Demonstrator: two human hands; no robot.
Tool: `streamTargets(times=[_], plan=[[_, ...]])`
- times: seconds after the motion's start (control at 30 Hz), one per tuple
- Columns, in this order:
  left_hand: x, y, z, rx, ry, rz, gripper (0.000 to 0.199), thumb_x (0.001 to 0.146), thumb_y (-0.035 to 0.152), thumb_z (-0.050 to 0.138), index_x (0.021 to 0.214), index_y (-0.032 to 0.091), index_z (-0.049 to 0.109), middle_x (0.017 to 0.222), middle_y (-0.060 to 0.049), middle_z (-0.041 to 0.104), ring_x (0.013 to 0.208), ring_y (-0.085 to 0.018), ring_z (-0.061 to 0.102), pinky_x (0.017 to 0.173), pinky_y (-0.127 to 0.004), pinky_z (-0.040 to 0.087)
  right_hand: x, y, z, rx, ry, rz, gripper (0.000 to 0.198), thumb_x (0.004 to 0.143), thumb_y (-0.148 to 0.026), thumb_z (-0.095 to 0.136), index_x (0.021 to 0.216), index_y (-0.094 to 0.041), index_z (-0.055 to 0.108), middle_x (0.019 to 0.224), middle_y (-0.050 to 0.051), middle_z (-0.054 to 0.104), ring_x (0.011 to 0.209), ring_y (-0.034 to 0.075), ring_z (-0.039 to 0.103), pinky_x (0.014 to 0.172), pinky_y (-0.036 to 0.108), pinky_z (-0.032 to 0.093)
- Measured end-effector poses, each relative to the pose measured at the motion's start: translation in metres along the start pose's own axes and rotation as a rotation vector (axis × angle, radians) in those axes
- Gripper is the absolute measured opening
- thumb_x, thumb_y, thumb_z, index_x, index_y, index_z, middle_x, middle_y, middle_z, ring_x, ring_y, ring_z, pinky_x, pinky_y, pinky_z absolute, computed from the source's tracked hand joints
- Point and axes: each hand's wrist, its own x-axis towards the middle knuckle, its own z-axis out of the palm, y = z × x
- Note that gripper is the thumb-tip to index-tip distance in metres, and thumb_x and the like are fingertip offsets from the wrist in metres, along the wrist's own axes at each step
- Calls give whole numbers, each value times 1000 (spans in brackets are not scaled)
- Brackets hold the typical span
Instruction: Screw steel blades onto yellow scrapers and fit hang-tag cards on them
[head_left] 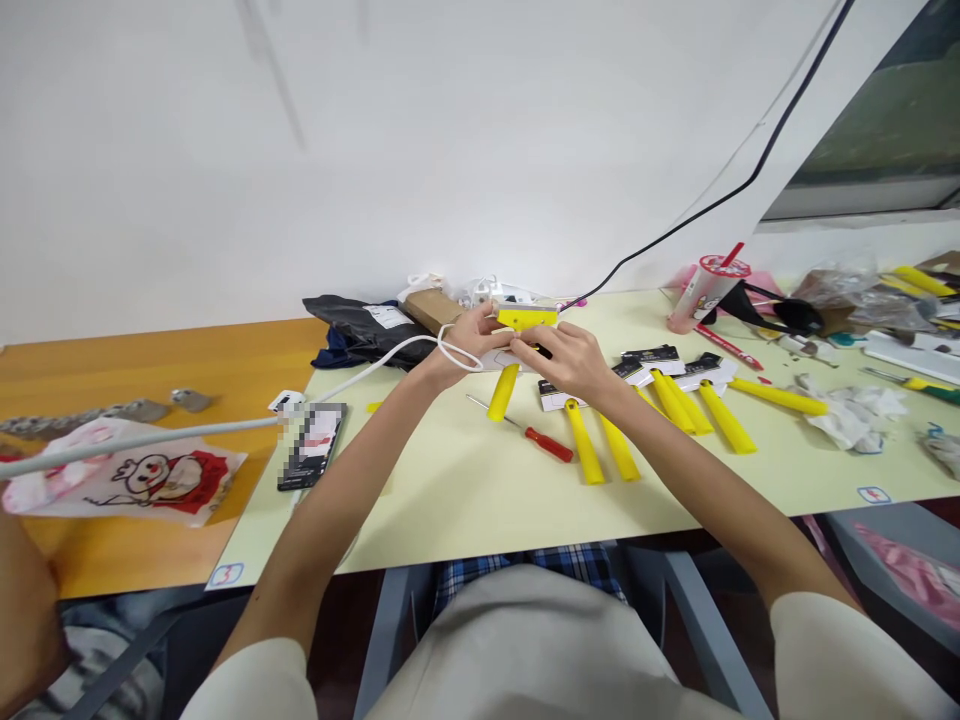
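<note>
A yellow scraper (527, 318) with a wide head and a pale blade edge is held up over the table, its handle pointing down toward me. My left hand (474, 335) grips the left end of the head. My right hand (568, 355) has its fingers closed at the head's lower right side, partly hiding the neck and a white card behind it. A white cable (450, 345) loops by my left wrist. Below my hands lies a screwdriver (547, 443) with a red handle. Several more scrapers (583, 440) with black-and-white cards lie to the right.
A phone (319, 440) lies left of my left forearm. Black plastic bags (367, 325) sit at the back, by the wall. At the back right stands a cup (709, 290) with a red straw, near a red marker (729, 346) and crumpled plastic (855, 410). Another person's arm shows far left.
</note>
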Motion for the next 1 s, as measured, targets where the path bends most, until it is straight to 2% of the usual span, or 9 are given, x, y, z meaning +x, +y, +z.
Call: streamTargets(times=[0.13, 0.3, 0.43, 0.5, 0.63, 0.7, 0.8, 0.9, 1.0], plan=[[-2, -6, 0, 44, 4, 84, 52, 79, 41, 100, 113, 19, 68, 106, -8, 83, 103, -27, 81, 94, -37, 64, 3, 1, 2, -16, 41, -35, 25, 113, -7, 53, 119, -24, 69, 111, 3, 82, 81, 14, 69, 67, 33, 40], [-6, -2, 3, 155, 108, 195, 44, 86, 53, 92, 101, 19, 68, 95, -4, 81, 91, -20, 79, 90, -34, 65, 5, 5, 1, -52, 25, -44, 26, 114, -9, 51, 121, -25, 70, 105, 2, 80, 73, 13, 64, 65, 34, 39], [-6, 3, -3, 356, 167, 348, 34, 94, 52, 84, 95, 19, 79, 94, -5, 80, 93, -21, 77, 94, -36, 63, 4, 12, -2, -45, -48, 9, 24, 116, -12, 50, 121, -26, 68, 104, 3, 78, 81, 16, 65, 69, 36, 40], [-7, 4, -5, 451, 178, 366, 30, 95, 49, 83, 98, 19, 84, 101, -8, 82, 101, -24, 78, 100, -39, 62, 5, 15, -4, -24, -56, 23, 19, 116, -16, 53, 123, -27, 66, 103, 3, 77, 86, 19, 64, 72, 38, 41], [-10, 5, -7, 500, 232, 264, 30, 89, 49, 87, 94, 19, 88, 122, -12, 83, 129, -33, 72, 113, -44, 57, 8, 19, -7, 23, -50, 20, 29, 113, -14, 56, 137, -31, 58, 109, 5, 76, 97, 24, 62, 84, 43, 44], [-12, 6, -10, 456, 248, 153, 34, 85, 51, 91, 93, 19, 88, 119, -12, 83, 130, -35, 72, 112, -47, 58, 11, 18, -7, 47, -83, 44, 33, 113, -12, 54, 139, -31, 57, 110, 6, 73, 103, 26, 61, 91, 45, 45], [-15, 9, -19, 320, 150, -68, 39, 83, 51, 92, 104, 18, 87, 111, -13, 83, 121, -34, 77, 106, -50, 62, 17, 17, -6, 96, -209, 140, 26, 116, -13, 48, 135, -25, 60, 111, 10, 68, 106, 27, 59, 96, 44, 45], [-12, 10, -29, 195, 19, -264, 38, 82, 41, 95, 111, 19, 85, 107, -13, 84, 115, -36, 81, 105, -54, 65, 25, 19, -3, 145, -359, 230, 24, 117, -18, 46, 134, -23, 63, 116, 11, 64, 89, 24, 58, 80, 37, 44], [-6, 5, -34, 64, 33, -380, 32, 87, 36, 90, 113, 19, 84, 106, -15, 85, 109, -37, 84, 105, -56, 66, 32, 22, 8, 193, -442, 283, 27, 117, -26, 51, 140, -25, 64, 115, 9, 65, 71, 19, 52, 64, 32, 32]])
